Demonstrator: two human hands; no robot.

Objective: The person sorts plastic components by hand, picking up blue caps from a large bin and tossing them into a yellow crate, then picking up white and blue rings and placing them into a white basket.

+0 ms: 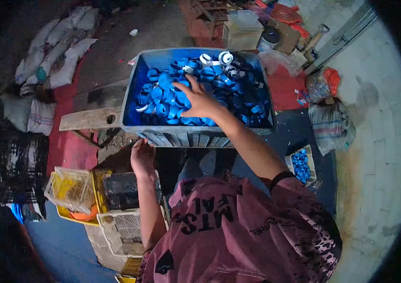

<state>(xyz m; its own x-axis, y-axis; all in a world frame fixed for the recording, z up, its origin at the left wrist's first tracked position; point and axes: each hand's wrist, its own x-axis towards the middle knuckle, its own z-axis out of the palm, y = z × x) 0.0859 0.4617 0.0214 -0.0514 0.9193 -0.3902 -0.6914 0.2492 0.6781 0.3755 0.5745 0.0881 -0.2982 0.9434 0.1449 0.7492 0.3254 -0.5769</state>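
A large crate (199,137) in front of me is heaped with blue plastic caps (162,110), many of them ring-shaped or looped. My right hand (199,100) reaches over its front edge with the fingers spread, just above or touching the heap. I see nothing gripped in it. A few white caps (226,58) lie among the blue ones toward the back. Below the crate's front left corner is my left hand (143,154), its fingers curled in. Whatever it may hold is hidden.
At left a wooden bench (90,120) meets the crate. Yellow and white baskets (71,188) stand lower left. A small basket (289,162) of blue pieces sits at right. Sacks (327,127) line the right wall, with more sacks (64,52) at far left.
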